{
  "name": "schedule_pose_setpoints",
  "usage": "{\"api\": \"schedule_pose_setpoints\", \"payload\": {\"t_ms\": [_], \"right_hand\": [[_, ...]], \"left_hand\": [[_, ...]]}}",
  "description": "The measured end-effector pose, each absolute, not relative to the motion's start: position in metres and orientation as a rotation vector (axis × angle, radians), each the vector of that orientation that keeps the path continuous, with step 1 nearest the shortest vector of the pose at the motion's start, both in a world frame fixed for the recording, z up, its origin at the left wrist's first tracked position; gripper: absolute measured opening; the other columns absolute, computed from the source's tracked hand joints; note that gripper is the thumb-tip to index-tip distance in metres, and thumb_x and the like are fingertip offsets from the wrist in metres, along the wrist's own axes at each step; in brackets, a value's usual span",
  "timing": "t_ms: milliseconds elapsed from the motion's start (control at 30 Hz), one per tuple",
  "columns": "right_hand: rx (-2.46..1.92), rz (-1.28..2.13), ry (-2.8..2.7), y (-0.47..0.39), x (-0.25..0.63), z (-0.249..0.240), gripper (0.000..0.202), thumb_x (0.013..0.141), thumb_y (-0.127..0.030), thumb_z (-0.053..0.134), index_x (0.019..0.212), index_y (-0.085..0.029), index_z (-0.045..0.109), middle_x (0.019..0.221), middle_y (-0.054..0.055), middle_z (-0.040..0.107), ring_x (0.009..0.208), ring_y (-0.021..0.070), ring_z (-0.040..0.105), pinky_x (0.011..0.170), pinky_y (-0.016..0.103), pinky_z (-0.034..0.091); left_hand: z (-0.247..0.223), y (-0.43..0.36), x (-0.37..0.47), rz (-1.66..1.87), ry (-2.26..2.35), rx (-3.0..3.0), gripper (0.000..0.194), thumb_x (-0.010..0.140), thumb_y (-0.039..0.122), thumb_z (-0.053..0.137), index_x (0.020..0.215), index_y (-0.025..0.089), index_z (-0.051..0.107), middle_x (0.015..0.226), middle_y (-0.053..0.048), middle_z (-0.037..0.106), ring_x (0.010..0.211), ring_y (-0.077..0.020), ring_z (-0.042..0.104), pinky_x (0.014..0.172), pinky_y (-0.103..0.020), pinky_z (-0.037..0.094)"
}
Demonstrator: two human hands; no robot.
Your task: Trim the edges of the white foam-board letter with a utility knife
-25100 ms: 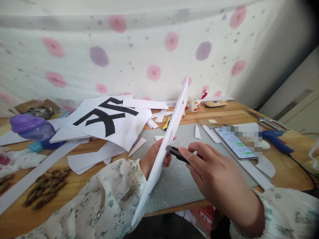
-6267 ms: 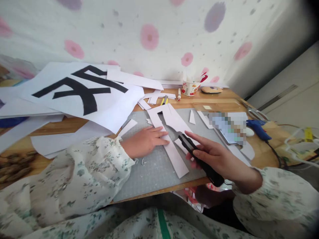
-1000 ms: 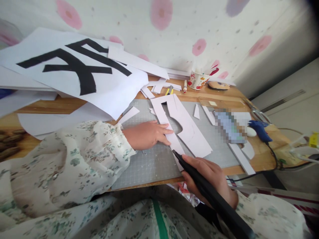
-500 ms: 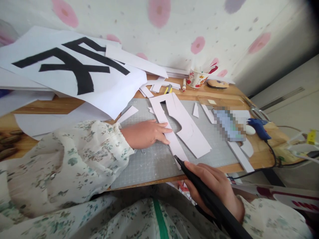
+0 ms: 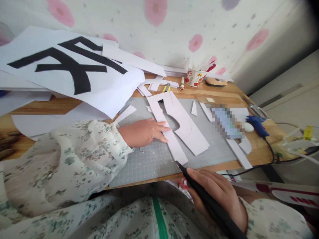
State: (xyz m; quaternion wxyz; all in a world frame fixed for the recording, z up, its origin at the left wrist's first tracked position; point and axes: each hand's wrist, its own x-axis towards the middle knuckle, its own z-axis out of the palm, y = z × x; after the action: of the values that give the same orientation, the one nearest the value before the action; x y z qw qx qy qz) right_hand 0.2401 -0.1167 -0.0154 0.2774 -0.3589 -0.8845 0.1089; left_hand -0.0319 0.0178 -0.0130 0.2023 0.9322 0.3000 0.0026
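Left hand [image 5: 142, 132] lies palm down over a grey gridded cutting mat [image 5: 149, 164], its fingers [image 5: 164, 128] fanned apart and their tips resting on the left leg of a white board cutout [image 5: 188, 127]. That cutout lies flat on the mat, just to the right of the left hand. Its two legs join beyond the fingertips and run back toward the person, a gap with a curved notch between them. The narrower left leg passes under the fingertips and stretches on toward the right hand [image 5: 219, 189]; the broader leg lies ahead of that hand.

Wrapped around a black utility knife [image 5: 219, 214], the right hand holds it tilted, the tip at the near end of the left leg. I cannot tell whether the tip touches the board.

Just beyond the left hand is a white offcut strip [image 5: 126, 114], and farther off, ahead and to the left, a sheet of paper with bold black strokes [image 5: 82, 71]. Farther ahead of the right hand are a pointed white offcut [image 5: 193, 108] and, to its right, a phone [image 5: 228, 124] and a blue glue gun [image 5: 258, 125].
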Motion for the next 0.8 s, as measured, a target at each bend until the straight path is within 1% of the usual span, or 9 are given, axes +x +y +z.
{"api": "schedule_pose_setpoints", "payload": {"t_ms": [167,233,333,433,600,700,800], "right_hand": [[-0.993,0.232,-2.356,-0.120,0.241,-0.009,0.039,0.079,-0.010,0.055,0.118,-0.016,0.056,0.083,0.007,0.073,0.071,0.0184,0.070,0.065,0.030,0.059],[-1.017,0.208,-2.324,-0.118,0.242,-0.004,0.035,0.080,-0.013,0.054,0.114,-0.018,0.057,0.082,0.006,0.073,0.070,0.0182,0.070,0.064,0.029,0.059],[-1.084,0.220,-2.255,-0.109,0.240,0.006,0.030,0.081,-0.018,0.056,0.111,-0.020,0.059,0.079,0.005,0.073,0.067,0.0184,0.071,0.058,0.027,0.058],[-1.103,0.286,-2.202,-0.096,0.234,0.012,0.027,0.080,-0.019,0.058,0.107,-0.020,0.061,0.077,0.005,0.073,0.065,0.0164,0.071,0.055,0.022,0.057],[-1.101,0.415,-2.199,-0.080,0.223,0.010,0.026,0.080,-0.016,0.060,0.106,-0.017,0.063,0.081,0.005,0.074,0.067,0.0131,0.070,0.059,0.018,0.055],[-1.084,0.473,-2.204,-0.076,0.220,0.007,0.028,0.081,-0.016,0.059,0.108,-0.016,0.063,0.083,0.005,0.074,0.068,0.0126,0.069,0.061,0.019,0.055],[-1.075,0.500,-2.234,-0.073,0.219,0.005,0.028,0.082,-0.017,0.058,0.110,-0.017,0.063,0.086,0.006,0.074,0.072,0.0141,0.069,0.063,0.021,0.055]], "left_hand": [[-0.012,0.018,-0.032,0.013,0.830,2.620,0.055,0.084,-0.002,0.042,0.122,0.033,0.063,0.150,0.002,0.038,0.144,-0.0201,0.026,0.117,-0.047,0.023],[-0.011,0.016,-0.032,0.003,0.834,2.623,0.057,0.083,-0.003,0.042,0.122,0.032,0.063,0.151,0.001,0.039,0.144,-0.0202,0.026,0.117,-0.047,0.023],[-0.009,0.013,-0.031,-0.005,0.828,2.647,0.062,0.079,-0.006,0.042,0.124,0.032,0.062,0.152,-0.001,0.037,0.144,-0.0232,0.025,0.116,-0.052,0.024],[-0.009,0.011,-0.030,0.016,0.818,2.693,0.063,0.079,-0.005,0.041,0.125,0.033,0.061,0.152,-0.002,0.037,0.144,-0.0269,0.026,0.114,-0.056,0.025],[-0.006,0.009,-0.027,-0.022,0.797,2.718,0.059,0.083,-0.002,0.039,0.124,0.034,0.062,0.153,-0.003,0.036,0.144,-0.0288,0.025,0.113,-0.057,0.026],[-0.002,0.009,-0.026,-0.040,0.806,2.698,0.058,0.083,-0.001,0.039,0.123,0.033,0.063,0.152,-0.003,0.036,0.144,-0.0290,0.026,0.112,-0.057,0.027],[-0.002,0.009,-0.026,-0.013,0.816,2.674,0.058,0.084,-0.001,0.039,0.123,0.035,0.063,0.152,-0.002,0.036,0.143,-0.0288,0.026,0.113,-0.057,0.026]]}}
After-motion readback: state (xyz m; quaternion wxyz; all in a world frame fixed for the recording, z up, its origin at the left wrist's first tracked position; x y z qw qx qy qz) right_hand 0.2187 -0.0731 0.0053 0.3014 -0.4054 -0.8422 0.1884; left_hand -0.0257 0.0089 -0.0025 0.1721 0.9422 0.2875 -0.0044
